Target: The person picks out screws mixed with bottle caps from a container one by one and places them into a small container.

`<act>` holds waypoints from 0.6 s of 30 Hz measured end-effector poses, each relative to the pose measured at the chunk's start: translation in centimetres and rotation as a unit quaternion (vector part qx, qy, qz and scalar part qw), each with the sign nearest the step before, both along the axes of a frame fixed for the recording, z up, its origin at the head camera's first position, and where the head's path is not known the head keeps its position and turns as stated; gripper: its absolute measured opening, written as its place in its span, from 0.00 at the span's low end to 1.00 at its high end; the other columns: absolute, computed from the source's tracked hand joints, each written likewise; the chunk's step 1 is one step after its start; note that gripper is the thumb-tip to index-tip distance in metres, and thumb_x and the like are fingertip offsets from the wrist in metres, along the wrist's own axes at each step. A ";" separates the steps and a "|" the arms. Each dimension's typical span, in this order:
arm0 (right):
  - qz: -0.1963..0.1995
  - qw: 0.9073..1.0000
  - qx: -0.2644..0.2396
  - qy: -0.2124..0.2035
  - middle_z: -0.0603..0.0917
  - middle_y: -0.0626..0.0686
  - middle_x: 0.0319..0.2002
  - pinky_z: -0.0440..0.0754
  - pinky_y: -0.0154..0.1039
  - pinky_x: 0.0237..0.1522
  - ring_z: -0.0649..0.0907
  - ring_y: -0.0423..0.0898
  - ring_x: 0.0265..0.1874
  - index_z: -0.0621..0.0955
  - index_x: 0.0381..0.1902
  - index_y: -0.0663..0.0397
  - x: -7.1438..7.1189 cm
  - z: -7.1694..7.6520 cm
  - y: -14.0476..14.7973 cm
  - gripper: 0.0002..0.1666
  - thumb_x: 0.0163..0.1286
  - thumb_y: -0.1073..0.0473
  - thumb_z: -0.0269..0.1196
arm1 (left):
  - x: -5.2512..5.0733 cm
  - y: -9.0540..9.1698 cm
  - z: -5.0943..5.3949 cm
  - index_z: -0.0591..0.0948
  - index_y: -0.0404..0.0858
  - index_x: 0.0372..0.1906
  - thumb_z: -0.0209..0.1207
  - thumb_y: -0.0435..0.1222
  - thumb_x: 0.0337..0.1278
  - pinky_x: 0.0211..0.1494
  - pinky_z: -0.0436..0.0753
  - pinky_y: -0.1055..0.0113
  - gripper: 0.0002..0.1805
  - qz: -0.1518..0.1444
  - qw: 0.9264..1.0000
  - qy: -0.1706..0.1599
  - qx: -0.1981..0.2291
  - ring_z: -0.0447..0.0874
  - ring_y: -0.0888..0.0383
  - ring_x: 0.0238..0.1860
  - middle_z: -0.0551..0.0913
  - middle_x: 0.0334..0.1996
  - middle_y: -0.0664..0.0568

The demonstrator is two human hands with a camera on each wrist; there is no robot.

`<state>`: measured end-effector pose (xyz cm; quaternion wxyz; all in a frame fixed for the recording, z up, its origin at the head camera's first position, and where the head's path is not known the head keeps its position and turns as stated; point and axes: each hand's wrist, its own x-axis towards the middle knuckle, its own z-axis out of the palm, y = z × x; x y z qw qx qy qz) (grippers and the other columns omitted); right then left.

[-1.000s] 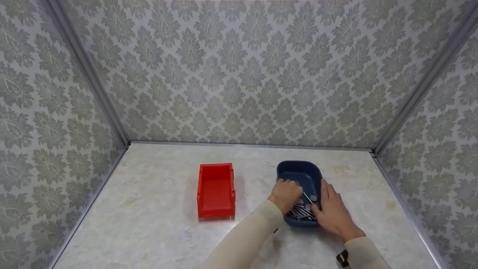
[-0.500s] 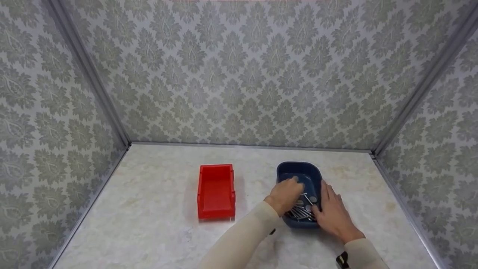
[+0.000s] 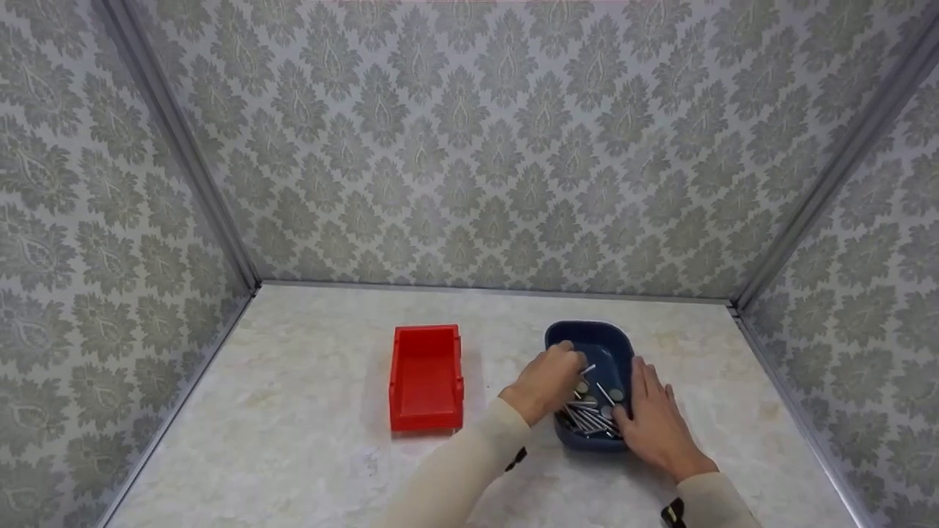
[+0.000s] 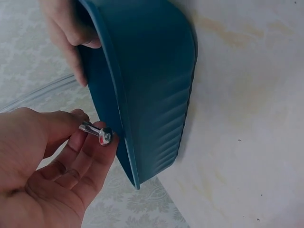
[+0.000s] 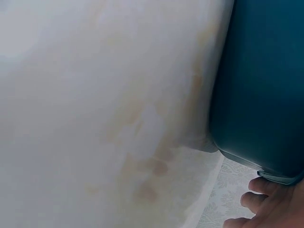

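In the left wrist view my left hand point(image 4: 52, 166) pinches a shiny metal bolt point(image 4: 97, 133) between thumb and fingers, its rounded head pointing outward. From the head view, this left hand point(image 3: 543, 385) is over the left rim of a dark blue bin point(image 3: 607, 359). Several long metal bolts point(image 3: 589, 422) lie in a heap at the bin's near end, with small round grey discs point(image 3: 616, 394) beside them. My right hand point(image 3: 656, 422) holds the bin's right wall, thumb over the rim and fingers along the outside. Only some fingertips of the right hand point(image 5: 266, 204) show in the right wrist view.
A red open-front bin point(image 3: 425, 381) with nothing visible inside stands to the left on the pale marbled table point(image 3: 308, 411). Patterned walls point(image 3: 469, 147) enclose the table at the back and both sides.
My left hand has drawn back leftward and slightly up from inside the blue bin, carrying a bolt. More of the bolt heap shows. The right hand stays on the bin's wall.
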<state>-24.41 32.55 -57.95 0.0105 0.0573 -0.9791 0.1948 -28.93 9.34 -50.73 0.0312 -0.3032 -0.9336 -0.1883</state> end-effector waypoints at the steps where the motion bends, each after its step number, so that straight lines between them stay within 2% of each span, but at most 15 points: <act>1: 0.000 1.000 -0.001 0.000 0.46 0.75 0.95 0.46 0.81 0.92 0.48 0.75 0.95 0.41 0.95 0.70 0.0 0.0 0.0 0.57 0.90 0.50 0.59 | 0.0 -0.3 0.1 0.94 0.39 0.60 0.69 0.33 0.85 0.52 0.92 0.69 0.10 0.001 1.000 -0.007 0.008 0.93 0.58 0.49 0.90 0.51 0.49; 3: 0.000 1.000 -0.001 0.001 0.46 0.74 0.95 0.46 0.80 0.92 0.48 0.75 0.95 0.41 0.95 0.70 -0.1 -0.1 0.0 0.57 0.90 0.50 0.60 | 0.0 -1.1 0.3 0.94 0.38 0.60 0.69 0.33 0.84 0.53 0.93 0.68 0.10 0.004 1.000 -0.018 0.022 0.93 0.57 0.50 0.91 0.50 0.48; 5: 0.002 1.000 -0.002 0.003 0.46 0.74 0.95 0.46 0.81 0.92 0.48 0.75 0.95 0.42 0.95 0.69 0.0 0.0 0.1 0.58 0.90 0.49 0.61 | 0.0 -1.9 0.4 0.94 0.38 0.59 0.68 0.32 0.85 0.54 0.93 0.66 0.09 0.003 0.999 -0.015 0.039 0.93 0.55 0.50 0.91 0.50 0.47; 11: 0.009 1.000 0.007 0.000 0.46 0.75 0.95 0.46 0.82 0.91 0.47 0.76 0.95 0.43 0.95 0.71 -0.2 0.4 0.3 0.59 0.91 0.43 0.61 | -0.1 -4.5 0.8 0.95 0.36 0.56 0.66 0.29 0.85 0.49 0.90 0.70 0.09 0.003 0.995 -0.022 0.102 0.89 0.58 0.45 0.92 0.46 0.45; 18: 0.016 0.999 0.026 -0.015 0.46 0.74 0.96 0.45 0.82 0.91 0.48 0.75 0.95 0.44 0.95 0.71 -0.3 0.8 0.6 0.63 0.92 0.31 0.57 | -0.2 -7.9 0.8 0.93 0.34 0.64 0.66 0.29 0.84 0.54 0.95 0.66 0.14 0.033 0.989 -0.052 0.132 0.93 0.53 0.47 0.93 0.51 0.42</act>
